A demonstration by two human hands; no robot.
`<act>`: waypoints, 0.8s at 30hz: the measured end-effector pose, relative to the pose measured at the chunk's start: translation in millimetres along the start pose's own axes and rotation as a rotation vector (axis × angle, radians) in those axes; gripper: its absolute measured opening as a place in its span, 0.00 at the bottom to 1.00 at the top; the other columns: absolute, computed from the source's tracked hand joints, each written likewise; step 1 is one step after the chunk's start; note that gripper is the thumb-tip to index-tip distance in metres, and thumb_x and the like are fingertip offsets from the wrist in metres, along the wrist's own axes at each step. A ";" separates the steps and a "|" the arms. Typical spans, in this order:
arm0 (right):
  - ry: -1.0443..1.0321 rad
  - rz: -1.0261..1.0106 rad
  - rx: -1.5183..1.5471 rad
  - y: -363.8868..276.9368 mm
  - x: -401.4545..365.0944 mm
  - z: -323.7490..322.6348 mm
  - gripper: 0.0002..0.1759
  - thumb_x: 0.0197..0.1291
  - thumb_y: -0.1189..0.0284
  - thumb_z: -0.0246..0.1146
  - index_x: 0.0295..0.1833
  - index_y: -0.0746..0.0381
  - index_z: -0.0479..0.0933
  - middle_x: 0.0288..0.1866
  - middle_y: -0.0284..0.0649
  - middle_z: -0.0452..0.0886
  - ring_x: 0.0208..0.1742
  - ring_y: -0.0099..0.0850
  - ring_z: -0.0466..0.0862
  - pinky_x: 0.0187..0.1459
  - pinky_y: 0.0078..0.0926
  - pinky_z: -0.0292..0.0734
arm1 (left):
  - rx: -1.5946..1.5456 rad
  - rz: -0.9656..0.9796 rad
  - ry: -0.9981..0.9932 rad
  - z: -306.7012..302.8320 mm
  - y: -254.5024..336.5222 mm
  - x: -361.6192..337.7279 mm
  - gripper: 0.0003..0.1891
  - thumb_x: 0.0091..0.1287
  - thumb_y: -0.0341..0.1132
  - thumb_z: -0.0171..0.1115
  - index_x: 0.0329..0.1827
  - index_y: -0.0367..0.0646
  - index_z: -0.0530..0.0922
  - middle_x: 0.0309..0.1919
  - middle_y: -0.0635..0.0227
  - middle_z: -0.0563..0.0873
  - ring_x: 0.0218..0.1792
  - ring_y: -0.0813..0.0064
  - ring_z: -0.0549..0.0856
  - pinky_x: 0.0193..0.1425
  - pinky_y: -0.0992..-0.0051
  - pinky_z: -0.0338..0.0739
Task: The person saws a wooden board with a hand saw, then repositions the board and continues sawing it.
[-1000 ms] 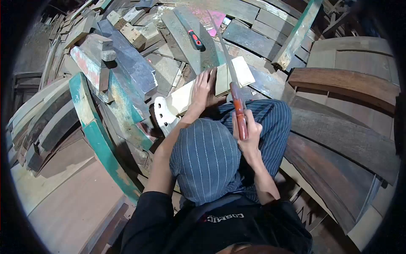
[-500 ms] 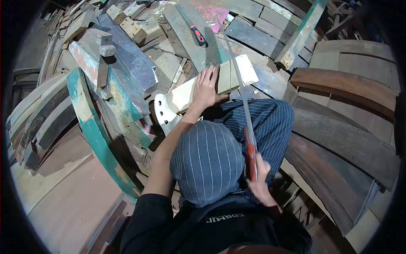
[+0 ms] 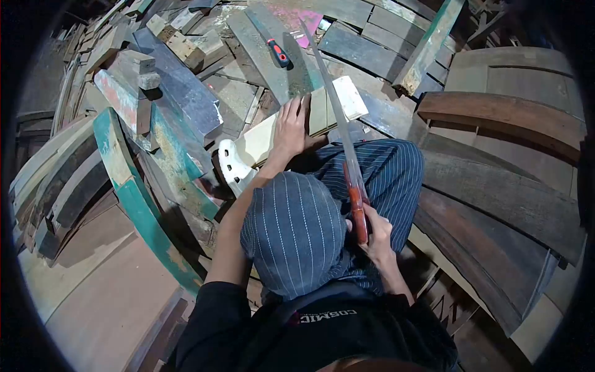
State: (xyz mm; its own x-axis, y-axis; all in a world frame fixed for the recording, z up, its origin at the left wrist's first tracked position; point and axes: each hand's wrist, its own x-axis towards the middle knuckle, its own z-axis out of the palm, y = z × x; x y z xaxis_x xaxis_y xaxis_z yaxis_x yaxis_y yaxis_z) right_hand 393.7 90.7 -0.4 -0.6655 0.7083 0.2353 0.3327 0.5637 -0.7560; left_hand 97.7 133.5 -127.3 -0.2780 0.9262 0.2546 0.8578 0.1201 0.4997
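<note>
A handsaw (image 3: 335, 97) with a red-brown handle is gripped in my right hand (image 3: 377, 234), low beside the striped trousers. Its long blade points away and lies across a pale wooden board (image 3: 255, 137), near the board's right end. My left hand (image 3: 291, 128) holds the board from above, left of the blade, with its fingers reaching over the far edge; the thumb is hidden. A white clog (image 3: 234, 166) on a foot rests against the board's left end. The contact between the teeth and the wood is too small to make out.
A tool with a red-and-black handle (image 3: 278, 54) lies on a grey-green plank (image 3: 246, 31) ahead. Offcuts and painted beams crowd the left, including a curved green piece (image 3: 141, 201). Curved brown timber (image 3: 496, 113) and dark planks stand at the right.
My right hand has pushed the handsaw forward, so its handle is closer to the board and its tip reaches further away. My left hand stays on the board. The view has shifted slightly.
</note>
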 end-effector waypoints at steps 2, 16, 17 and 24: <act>0.050 -0.012 -0.050 8.2 -8.3 7.7 0.21 0.59 0.74 0.78 0.52 0.73 0.77 0.33 0.50 0.87 0.28 0.40 0.90 0.31 0.32 0.85 | 0.010 -0.002 -0.008 0.0 -0.5 2.5 0.61 0.39 0.49 0.87 0.78 0.33 0.65 0.70 0.47 0.73 0.71 0.47 0.72 0.77 0.53 0.67; 0.192 0.122 -0.010 -2.9 61.3 25.7 0.14 0.64 0.75 0.73 0.47 0.69 0.76 0.29 0.50 0.82 0.21 0.44 0.86 0.21 0.36 0.78 | 0.013 -0.011 0.026 2.4 -0.5 1.8 0.59 0.39 0.49 0.86 0.77 0.35 0.67 0.69 0.48 0.74 0.69 0.48 0.74 0.75 0.53 0.68; 0.161 0.087 -0.054 -10.1 43.6 14.3 0.12 0.64 0.76 0.73 0.45 0.69 0.77 0.35 0.50 0.82 0.20 0.45 0.84 0.21 0.35 0.78 | 0.009 -0.003 0.018 2.9 -1.8 1.8 0.61 0.39 0.48 0.87 0.78 0.35 0.65 0.70 0.48 0.74 0.69 0.47 0.74 0.75 0.53 0.67; 0.035 0.138 -0.252 -57.6 -51.0 -22.2 0.13 0.64 0.67 0.71 0.46 0.64 0.78 0.25 0.47 0.80 0.21 0.46 0.84 0.25 0.38 0.77 | 0.000 -0.010 -0.005 -1.8 2.5 3.6 0.62 0.39 0.46 0.87 0.80 0.36 0.63 0.70 0.48 0.74 0.69 0.47 0.73 0.77 0.52 0.66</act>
State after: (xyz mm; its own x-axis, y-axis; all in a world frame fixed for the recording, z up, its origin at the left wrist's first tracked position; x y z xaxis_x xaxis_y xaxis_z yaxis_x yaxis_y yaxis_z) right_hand 423.3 31.5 44.7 -0.5805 0.7974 0.1649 0.5769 0.5457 -0.6078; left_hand 98.1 136.5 -123.6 -0.2846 0.9268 0.2451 0.8551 0.1299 0.5019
